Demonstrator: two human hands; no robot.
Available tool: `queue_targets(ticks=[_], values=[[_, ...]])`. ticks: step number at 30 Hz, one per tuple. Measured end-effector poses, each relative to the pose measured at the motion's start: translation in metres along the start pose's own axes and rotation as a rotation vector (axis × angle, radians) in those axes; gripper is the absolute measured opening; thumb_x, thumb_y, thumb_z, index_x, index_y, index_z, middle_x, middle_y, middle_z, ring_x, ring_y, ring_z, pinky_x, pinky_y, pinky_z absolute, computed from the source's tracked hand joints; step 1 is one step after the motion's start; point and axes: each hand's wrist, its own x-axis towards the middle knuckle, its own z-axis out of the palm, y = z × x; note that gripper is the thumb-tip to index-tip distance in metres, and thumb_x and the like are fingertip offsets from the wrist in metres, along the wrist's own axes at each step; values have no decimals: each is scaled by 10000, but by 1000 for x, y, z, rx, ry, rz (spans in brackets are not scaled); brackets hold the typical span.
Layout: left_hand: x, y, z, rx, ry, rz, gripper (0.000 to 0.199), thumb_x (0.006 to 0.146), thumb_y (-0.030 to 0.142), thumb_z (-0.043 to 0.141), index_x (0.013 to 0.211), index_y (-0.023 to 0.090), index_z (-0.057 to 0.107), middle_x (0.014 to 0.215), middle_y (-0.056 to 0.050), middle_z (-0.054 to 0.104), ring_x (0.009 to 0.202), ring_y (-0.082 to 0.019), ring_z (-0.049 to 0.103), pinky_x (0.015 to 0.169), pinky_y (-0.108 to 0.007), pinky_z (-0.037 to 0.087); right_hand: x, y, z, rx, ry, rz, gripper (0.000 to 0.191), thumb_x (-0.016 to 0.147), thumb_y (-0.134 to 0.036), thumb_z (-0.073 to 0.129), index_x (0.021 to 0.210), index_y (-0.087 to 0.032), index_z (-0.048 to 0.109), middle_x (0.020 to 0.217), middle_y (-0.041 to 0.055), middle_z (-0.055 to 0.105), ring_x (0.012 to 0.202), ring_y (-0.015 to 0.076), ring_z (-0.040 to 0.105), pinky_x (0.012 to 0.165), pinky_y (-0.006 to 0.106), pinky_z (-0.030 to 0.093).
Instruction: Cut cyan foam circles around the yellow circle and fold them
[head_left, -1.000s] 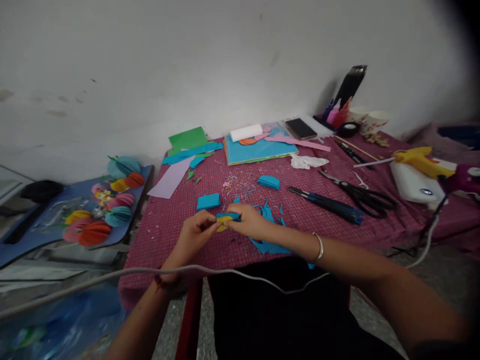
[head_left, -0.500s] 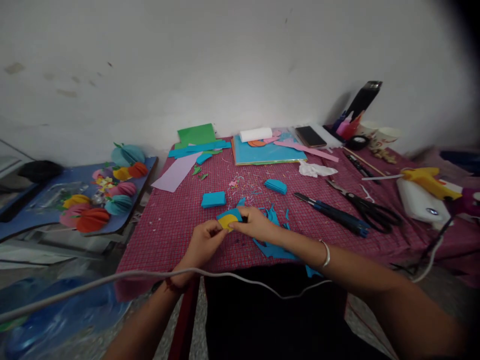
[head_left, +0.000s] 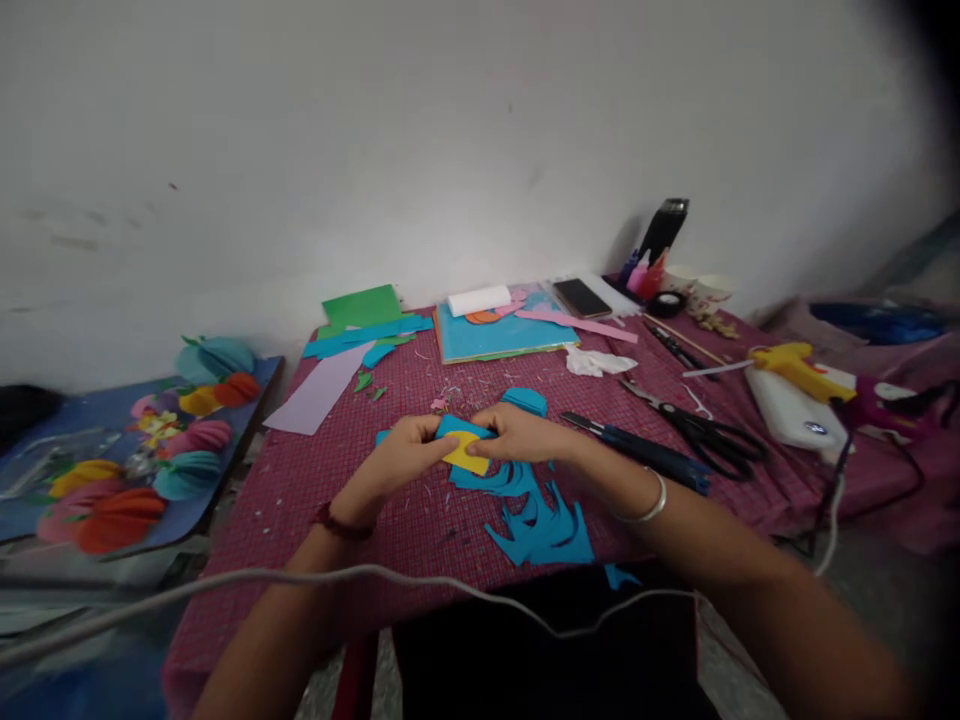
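Note:
Between my two hands is a yellow paper piece (head_left: 468, 455) laid against a blue paper piece (head_left: 451, 425). My left hand (head_left: 409, 450) pinches the left side, thumb on the yellow. On the other side my right hand (head_left: 517, 436) grips the right edge with its thumb and fingers. Blue paper scraps (head_left: 544, 525) with curved cuts lie just below and right of my hands. A rounded blue paper stack (head_left: 524, 401) rests beyond my right hand. Another blue stack is mostly hidden behind my left hand.
To the right lie a utility knife (head_left: 637, 445), scissors (head_left: 697, 430) and a yellow glue gun (head_left: 802, 370). Coloured sheets (head_left: 502, 340) and a phone (head_left: 582, 297) are at the back. Paper pumpkins (head_left: 120, 515) sit on a blue board at left. A white cable (head_left: 390, 572) crosses in front.
The view has shifted, so the table sits lower and further left. My hands have come closer around the papers, and more of the blue scraps shows below them.

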Motion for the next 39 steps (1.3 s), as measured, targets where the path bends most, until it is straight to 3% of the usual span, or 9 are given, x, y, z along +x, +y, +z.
queue_targets(ticks=[2, 6, 8, 14, 20, 24, 31, 39], values=[[7, -9, 2, -49, 23, -23, 219, 660, 336, 694, 701, 122, 683, 594, 1, 577, 511, -88, 453, 476, -198, 325, 2, 7, 0, 70, 27, -15, 107, 775, -240, 584, 727, -148, 562, 649, -25, 516, 569, 87, 463, 497, 196, 347], [13, -28, 10, -318, 172, -71, 233, 655, 314, 710, 787, 123, 696, 627, -11, 608, 502, -83, 484, 435, -184, 312, 8, 18, 5, 376, 324, -142, 169, 780, -211, 584, 918, -191, 488, 734, -31, 518, 614, 92, 478, 537, 206, 374], [13, -31, 16, -427, 234, -112, 236, 640, 296, 725, 792, 119, 690, 630, -8, 609, 481, -70, 482, 405, -171, 298, 9, 20, 8, 435, 378, -187, 177, 788, -191, 571, 918, -206, 452, 721, -44, 504, 599, 90, 467, 538, 209, 371], [9, -26, 27, -630, 300, -199, 216, 569, 234, 776, 703, 112, 656, 631, -4, 618, 450, -47, 497, 362, -143, 305, 11, 24, 13, 322, 405, -120, 45, 814, -178, 558, 787, -175, 523, 587, -68, 406, 499, 74, 341, 459, 204, 263], [9, -27, 28, -671, 319, -196, 196, 568, 202, 780, 693, 107, 662, 644, -4, 629, 458, -41, 509, 368, -133, 331, 15, 28, 18, 612, 374, 51, 106, 816, -193, 557, 723, -174, 509, 590, -56, 490, 487, 63, 438, 452, 189, 345], [9, -25, 31, -661, 386, -122, 188, 581, 193, 763, 719, 104, 673, 657, -4, 635, 469, -41, 508, 374, -134, 338, 16, 29, 21, 630, 377, 131, 179, 776, -266, 623, 676, -177, 504, 569, -59, 496, 475, 66, 478, 449, 189, 398], [9, -27, 32, -682, 403, -138, 189, 596, 225, 764, 661, 109, 630, 577, 14, 589, 422, -50, 503, 341, -141, 309, 17, 31, 21, 465, 485, 43, 219, 737, -264, 639, 610, -168, 489, 498, -76, 430, 440, 54, 365, 424, 194, 267], [11, -32, 31, -714, 434, -162, 197, 617, 260, 754, 653, 117, 624, 597, 16, 598, 437, -57, 537, 357, -138, 372, 18, 35, 21, 328, 544, -29, 177, 730, -244, 583, 600, -168, 488, 538, -67, 428, 492, 72, 370, 469, 212, 275]])
